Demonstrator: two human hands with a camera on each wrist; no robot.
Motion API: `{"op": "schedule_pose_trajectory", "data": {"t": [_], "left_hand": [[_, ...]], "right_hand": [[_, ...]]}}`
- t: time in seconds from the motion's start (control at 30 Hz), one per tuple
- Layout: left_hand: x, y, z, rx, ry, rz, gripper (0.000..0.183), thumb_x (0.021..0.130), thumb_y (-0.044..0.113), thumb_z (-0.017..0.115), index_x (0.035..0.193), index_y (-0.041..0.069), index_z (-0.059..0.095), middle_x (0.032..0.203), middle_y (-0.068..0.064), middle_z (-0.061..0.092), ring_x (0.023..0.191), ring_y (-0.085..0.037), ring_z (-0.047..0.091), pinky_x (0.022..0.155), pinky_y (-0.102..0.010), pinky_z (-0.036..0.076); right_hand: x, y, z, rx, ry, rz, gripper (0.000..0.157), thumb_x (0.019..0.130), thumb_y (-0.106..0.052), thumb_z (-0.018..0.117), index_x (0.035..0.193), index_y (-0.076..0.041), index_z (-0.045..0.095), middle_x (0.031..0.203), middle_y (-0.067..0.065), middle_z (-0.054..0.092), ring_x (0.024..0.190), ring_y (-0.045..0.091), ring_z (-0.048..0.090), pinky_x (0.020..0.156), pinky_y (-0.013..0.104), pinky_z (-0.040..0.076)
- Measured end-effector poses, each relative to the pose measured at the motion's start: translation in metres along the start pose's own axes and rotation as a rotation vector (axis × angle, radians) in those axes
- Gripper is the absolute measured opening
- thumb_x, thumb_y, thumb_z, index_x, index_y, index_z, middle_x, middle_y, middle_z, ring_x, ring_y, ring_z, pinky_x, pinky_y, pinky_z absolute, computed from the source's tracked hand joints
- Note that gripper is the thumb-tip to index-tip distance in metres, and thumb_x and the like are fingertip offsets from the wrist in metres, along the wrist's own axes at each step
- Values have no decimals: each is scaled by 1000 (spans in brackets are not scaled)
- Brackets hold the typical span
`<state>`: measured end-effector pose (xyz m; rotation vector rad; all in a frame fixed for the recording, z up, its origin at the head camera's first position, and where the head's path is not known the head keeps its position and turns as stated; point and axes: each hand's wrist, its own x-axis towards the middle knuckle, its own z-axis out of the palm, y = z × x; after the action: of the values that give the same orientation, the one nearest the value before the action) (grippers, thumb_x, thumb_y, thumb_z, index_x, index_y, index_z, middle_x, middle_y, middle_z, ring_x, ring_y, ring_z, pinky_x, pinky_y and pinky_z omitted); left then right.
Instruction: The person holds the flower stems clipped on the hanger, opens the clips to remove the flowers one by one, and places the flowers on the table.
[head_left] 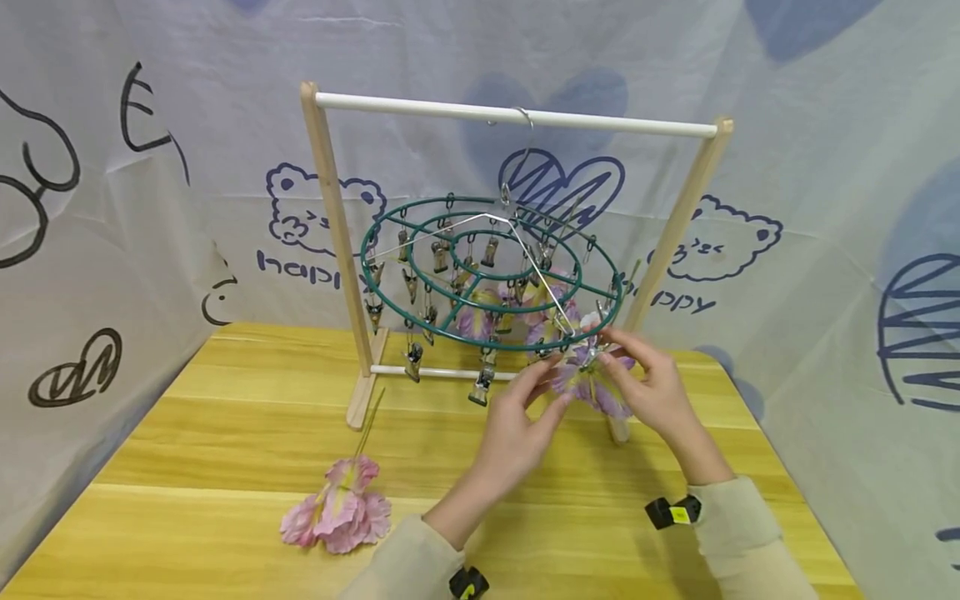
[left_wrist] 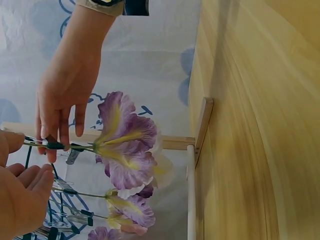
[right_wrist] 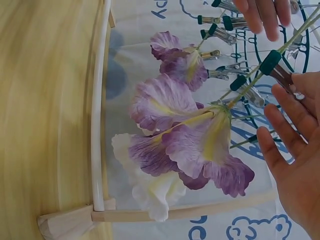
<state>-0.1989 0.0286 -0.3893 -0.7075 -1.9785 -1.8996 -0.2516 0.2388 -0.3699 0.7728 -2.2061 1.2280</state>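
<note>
In the head view a green round clip hanger hangs by its hook from the white rod of a wooden rack. At its right front, my right hand pinches a metal clip with green tips, which sits on the stem of a purple artificial flower. The blossom points downward, below my fingers. My left hand is beside the flower at its left, thumb and fingers apart. In the left wrist view its uppermost digit is close to the stem's end; whether it touches is unclear.
A pink artificial flower lies on the wooden table at the front left. Several metal clips dangle around the hanger. More purple flowers hang behind, with a white flower near them. Printed cloth surrounds the table.
</note>
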Motion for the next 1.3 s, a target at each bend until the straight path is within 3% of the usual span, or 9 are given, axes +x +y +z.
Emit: {"op": "schedule_pose_trajectory", "data": {"t": [0.27,0.57,0.93,1.3], "left_hand": [[13,-14,3,-5,89,94,27,95,-5,71,121,-7,68,121,-23,68,113,-37,68,103,-33,57],[18,-24,1,-26,141,69,11,96,2,72,104,-5,71,112,-17,72,104,-32,73,96,-29,60],[18,-27,1,-35,196,80,10,96,4,73,104,-2,73,105,-15,74,98,-32,73,92,-31,62],[18,-26,-1,-74,211,71,11,94,1,74,102,-5,72,102,-19,73,97,-36,73,92,-31,62]], "right_hand": [[-1,1,5,-11,24,-28,38,88,16,71,126,8,69,119,26,71,92,4,65,79,11,54],[-4,-8,13,-31,51,-11,33,88,11,76,121,6,73,114,21,75,94,2,64,83,11,55],[-6,-13,21,-35,98,-34,30,85,11,78,115,6,75,108,19,75,90,2,65,72,9,55],[-9,-17,23,-25,108,-11,28,83,11,80,110,4,77,106,20,76,86,3,66,77,9,54]]}}
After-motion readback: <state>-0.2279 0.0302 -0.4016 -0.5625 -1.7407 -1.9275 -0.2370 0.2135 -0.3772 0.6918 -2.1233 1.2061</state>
